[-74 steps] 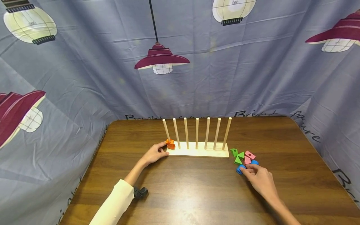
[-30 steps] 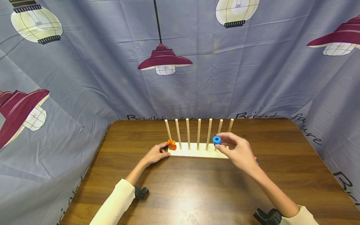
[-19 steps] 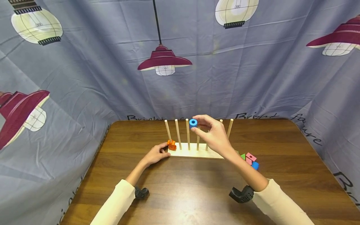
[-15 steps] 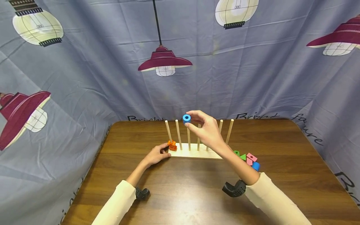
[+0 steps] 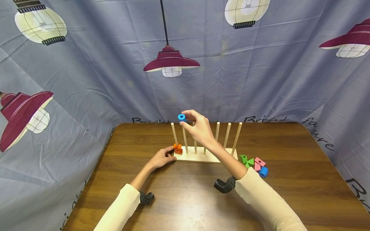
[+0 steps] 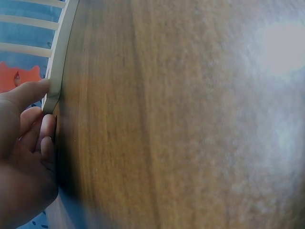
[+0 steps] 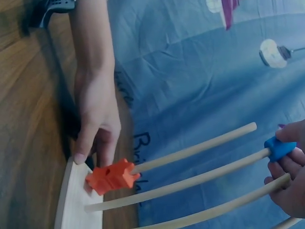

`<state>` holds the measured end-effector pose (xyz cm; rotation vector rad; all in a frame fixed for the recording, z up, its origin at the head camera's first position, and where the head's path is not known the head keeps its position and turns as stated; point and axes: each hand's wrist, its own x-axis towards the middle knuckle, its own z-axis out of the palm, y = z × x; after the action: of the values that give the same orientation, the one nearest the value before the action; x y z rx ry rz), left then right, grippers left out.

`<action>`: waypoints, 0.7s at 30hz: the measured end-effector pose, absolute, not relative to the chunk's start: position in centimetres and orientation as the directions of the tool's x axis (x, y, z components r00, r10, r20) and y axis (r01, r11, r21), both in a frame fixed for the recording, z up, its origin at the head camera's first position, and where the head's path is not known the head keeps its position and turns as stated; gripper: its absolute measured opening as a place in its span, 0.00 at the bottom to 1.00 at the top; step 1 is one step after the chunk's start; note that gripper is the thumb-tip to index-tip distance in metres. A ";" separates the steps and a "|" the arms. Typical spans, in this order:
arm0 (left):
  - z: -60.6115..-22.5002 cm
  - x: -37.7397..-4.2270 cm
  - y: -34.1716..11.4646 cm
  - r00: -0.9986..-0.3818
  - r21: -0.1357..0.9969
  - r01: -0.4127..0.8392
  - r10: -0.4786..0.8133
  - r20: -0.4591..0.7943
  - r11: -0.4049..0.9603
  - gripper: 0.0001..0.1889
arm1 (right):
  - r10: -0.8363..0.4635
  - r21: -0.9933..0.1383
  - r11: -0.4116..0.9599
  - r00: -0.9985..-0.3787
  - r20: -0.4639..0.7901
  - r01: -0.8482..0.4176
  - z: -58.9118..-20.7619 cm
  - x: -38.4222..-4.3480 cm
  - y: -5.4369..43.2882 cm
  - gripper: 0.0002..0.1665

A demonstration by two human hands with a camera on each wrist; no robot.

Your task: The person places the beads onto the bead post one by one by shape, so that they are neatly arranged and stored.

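Note:
A wooden peg board [image 5: 199,157] with a row of several upright pegs stands on the table. My left hand [image 5: 160,159] grips its left end, thumb at the front edge and fingers round the corner. Orange star-like blocks [image 5: 178,149] sit at the foot of the leftmost peg. Between thumb and fingertips, my right hand [image 5: 199,128] pinches a blue cylinder bead [image 5: 181,118] with a hole through it. The right wrist view has this bead [image 7: 278,149] right at the tip of the second peg [image 7: 190,179]. Some middle pegs are partly hidden behind my right hand.
Right of the board lie green triangular blocks [image 5: 243,158], pink blocks [image 5: 259,161] and another blue cylinder [image 5: 263,172] on the brown wooden table [image 5: 179,192]. A patterned grey-blue curtain [image 5: 208,86] hangs behind the table.
My right hand has picked up the blue bead from the pile at right and carried it up and left to the second peg's top. My left hand has stayed on the board.

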<state>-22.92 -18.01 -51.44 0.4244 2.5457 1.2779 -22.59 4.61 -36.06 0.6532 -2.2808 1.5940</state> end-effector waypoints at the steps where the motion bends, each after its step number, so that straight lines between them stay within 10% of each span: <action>1: -51.5 -23.0 -18.0 -0.923 0.808 0.141 0.372 -0.102 0.571 0.33 | -0.203 -0.810 0.293 -0.861 0.467 -0.508 -36.3 -22.7 4.6 0.19; 21: -51.7 -23.0 -18.1 -0.924 0.815 0.168 0.377 -0.066 0.555 0.33 | -0.124 -0.899 0.184 -0.916 0.381 -0.399 -39.9 -22.7 4.0 0.18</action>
<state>-23.03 -18.06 -51.67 0.4559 2.5572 1.3036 -22.68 3.98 -39.94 0.5039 -2.2351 1.8068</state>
